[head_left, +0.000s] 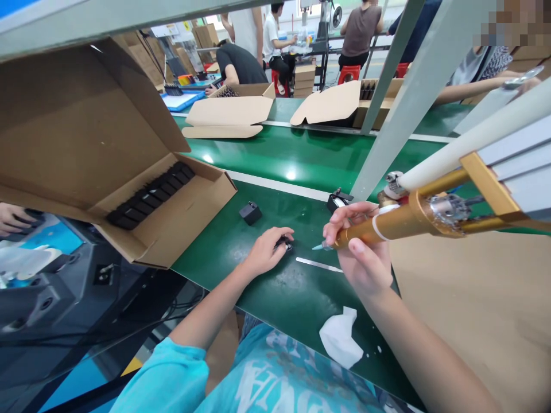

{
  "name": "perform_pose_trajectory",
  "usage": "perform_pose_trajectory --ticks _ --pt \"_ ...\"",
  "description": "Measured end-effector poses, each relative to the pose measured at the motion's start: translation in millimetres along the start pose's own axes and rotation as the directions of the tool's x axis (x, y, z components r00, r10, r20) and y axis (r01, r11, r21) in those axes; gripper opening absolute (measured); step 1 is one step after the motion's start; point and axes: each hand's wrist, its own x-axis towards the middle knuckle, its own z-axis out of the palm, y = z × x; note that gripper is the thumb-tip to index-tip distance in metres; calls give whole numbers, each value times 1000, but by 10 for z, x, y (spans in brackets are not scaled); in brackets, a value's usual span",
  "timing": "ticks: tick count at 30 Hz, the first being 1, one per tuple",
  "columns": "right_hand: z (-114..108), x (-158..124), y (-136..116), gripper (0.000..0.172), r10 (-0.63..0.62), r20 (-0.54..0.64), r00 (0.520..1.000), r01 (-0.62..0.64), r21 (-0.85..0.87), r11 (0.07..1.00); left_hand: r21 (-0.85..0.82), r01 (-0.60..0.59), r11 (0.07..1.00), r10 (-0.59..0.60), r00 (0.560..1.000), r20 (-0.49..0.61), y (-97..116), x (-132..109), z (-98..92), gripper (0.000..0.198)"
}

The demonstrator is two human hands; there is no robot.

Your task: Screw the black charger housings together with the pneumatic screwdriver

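Left hand [267, 252] palm-down on green bench [267, 155], fingers [282, 235] closed over small black part [286, 245]. Right hand [364, 252] wrapped around gold dispensing tool [387, 223], pale tip [318, 247] aimed at the black part, just beside it. Tool body hung from white tube [465, 143]. Thin metal strip [318, 264] flat on bench under the tip. Black cube-shaped part [250, 212] farther out, apart from both hands. Crumpled white wipe [340, 338] near bench edge. Open cardboard box [172, 218] at left, row of black parts [150, 195] inside. Two more open boxes [232, 109] across the bench. Other people [361, 28] seated in background.
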Motion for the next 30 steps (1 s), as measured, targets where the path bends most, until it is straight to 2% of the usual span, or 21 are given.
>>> perform_pose_trajectory --ticks 3,5,7,11,14,19,21,25,28,30 --pt "-10 7 1 33 9 -6 1000 -9 -1 1000 227 -98 969 86 994 62 73 -49 -82 41" --pt "-11 12 1 33 21 -16 1000 -22 -17 1000 307 -95 947 76 994 73 115 -90 -112 45" --pt "-9 16 -1 33 31 -22 999 -32 -31 999 350 -70 934 61 997 38 139 -130 -109 46" --pt "1 15 -13 32 41 -18 999 -41 -10 999 288 -32 957 65 992 -107 153 -165 -29 35" --pt "7 15 -24 31 48 -9 999 -48 5 999 216 32 976 22 969 -247 171 -150 59 22" --pt "6 16 -32 31 56 -8 998 -56 21 998 141 79 987 -26 939 -343 202 -151 210 17" --pt "2 15 -31 31 53 -8 999 -53 23 998 229 113 967 -30 941 -338 223 -180 259 21" --pt "-3 17 -31 31 54 -14 998 -54 25 998 464 199 863 -81 962 -262 315 -240 313 42" --pt "-3 21 -38 31 55 -16 998 -55 20 998 506 224 833 -109 963 -248 375 -251 316 50" --pt "-4 21 -40 30 56 -17 998 -56 15 998 500 238 833 -113 957 -267 380 -244 308 46"
